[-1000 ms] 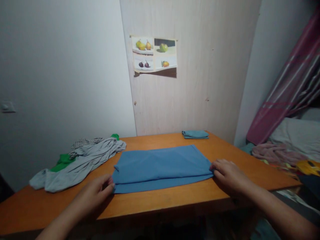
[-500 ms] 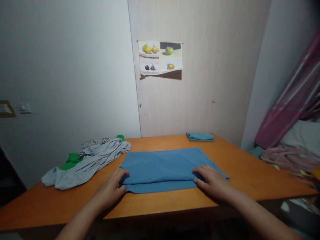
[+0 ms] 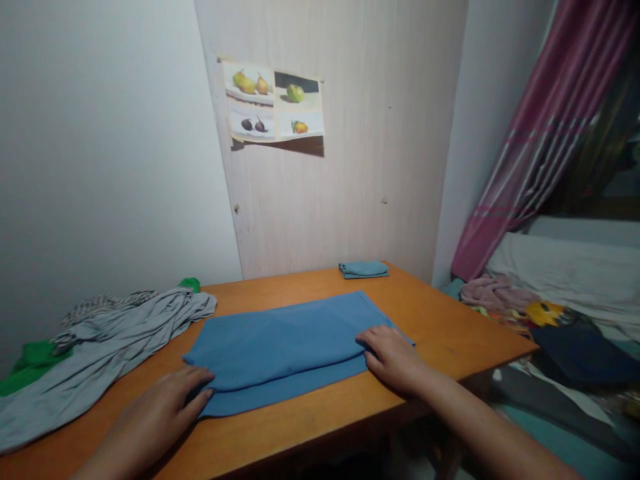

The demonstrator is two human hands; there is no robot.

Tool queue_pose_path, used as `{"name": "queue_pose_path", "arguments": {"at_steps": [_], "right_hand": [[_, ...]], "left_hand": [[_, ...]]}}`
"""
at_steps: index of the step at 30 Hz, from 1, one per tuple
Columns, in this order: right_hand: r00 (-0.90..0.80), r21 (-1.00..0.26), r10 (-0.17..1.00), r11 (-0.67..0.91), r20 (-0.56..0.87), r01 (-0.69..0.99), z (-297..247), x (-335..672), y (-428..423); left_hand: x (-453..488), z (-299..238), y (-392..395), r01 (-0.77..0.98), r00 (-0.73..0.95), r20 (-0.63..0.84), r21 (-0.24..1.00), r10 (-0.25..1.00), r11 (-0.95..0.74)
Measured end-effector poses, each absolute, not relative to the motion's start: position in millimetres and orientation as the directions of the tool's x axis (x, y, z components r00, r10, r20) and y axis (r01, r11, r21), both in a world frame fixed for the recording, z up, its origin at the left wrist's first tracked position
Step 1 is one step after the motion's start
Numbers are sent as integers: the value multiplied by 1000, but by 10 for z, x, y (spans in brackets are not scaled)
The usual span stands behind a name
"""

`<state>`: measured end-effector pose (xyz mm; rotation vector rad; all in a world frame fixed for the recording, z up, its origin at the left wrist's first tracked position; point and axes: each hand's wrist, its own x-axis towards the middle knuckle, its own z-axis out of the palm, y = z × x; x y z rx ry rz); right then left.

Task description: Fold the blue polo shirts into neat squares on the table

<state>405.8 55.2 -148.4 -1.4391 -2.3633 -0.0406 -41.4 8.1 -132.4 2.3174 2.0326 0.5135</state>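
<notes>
A blue cloth (image 3: pixel 285 340) lies folded on the orange-brown table, one layer over another, with a strip of the lower layer showing along the front. My left hand (image 3: pixel 170 400) rests at its front left corner, fingertips on the cloth and thumb spread apart from them. At the front right, my right hand (image 3: pixel 393 353) lies over the upper layer's edge, its fingers loosely curved and the thumb apart. Both hands touch the cloth, which stays flat. The undersides of my fingers are hidden.
A heap of grey clothing (image 3: pixel 125 340) with green cloth (image 3: pixel 37 360) lies on the left. A small folded teal cloth (image 3: pixel 364 269) sits at the table's (image 3: pixel 450 333) back right. Beyond the right edge are a pink curtain (image 3: pixel 520 147) and piled fabrics (image 3: pixel 500 293).
The view has turned to the right, so the table and cloth appear further left and more of the curtain and piles shows. Both hands remain at the cloth's front corners.
</notes>
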Motion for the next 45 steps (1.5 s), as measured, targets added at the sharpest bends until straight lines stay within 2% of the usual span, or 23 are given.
{"name": "queue_pose_path", "arguments": {"at_steps": [3,6,12,19,25,29,33,36,40,45], "right_hand": [[-408,-143,858,467,311,873,-1492,4124,607],[-415,-128,857,469,306,874,-1524,4161,670],[-388,-123,858,448,336,885,-1624,4213,808],[-311,-135,870,386,383,913,-1744,4271,896],[-329,-138,882,392,336,910,-1687,4278,861],[-309,-111,896,359,318,927,-1686,4297,862],[-272,-146,897,338,348,930,-1785,4363,876],[-315,-172,873,399,373,901,-1865,4414,867],[-355,-182,843,454,404,872,-1895,4436,857],[-364,-185,844,460,394,868,-1764,4420,918]], "left_hand": [[-352,-1262,75,977,109,203,161,973,-142],[-254,-1223,45,977,150,231,115,961,-180],[-89,-1223,-29,964,163,203,176,966,-200],[-162,-1267,-39,980,149,216,96,965,-173],[-218,-1229,88,985,94,263,113,960,-128],[-156,-988,192,995,42,408,69,912,-76],[-117,-888,107,985,115,588,36,801,-169],[-197,-1067,-56,969,180,521,51,834,-241],[-345,-1370,-227,963,182,409,111,894,-247],[-359,-1385,-201,946,132,396,223,908,-235]]}}
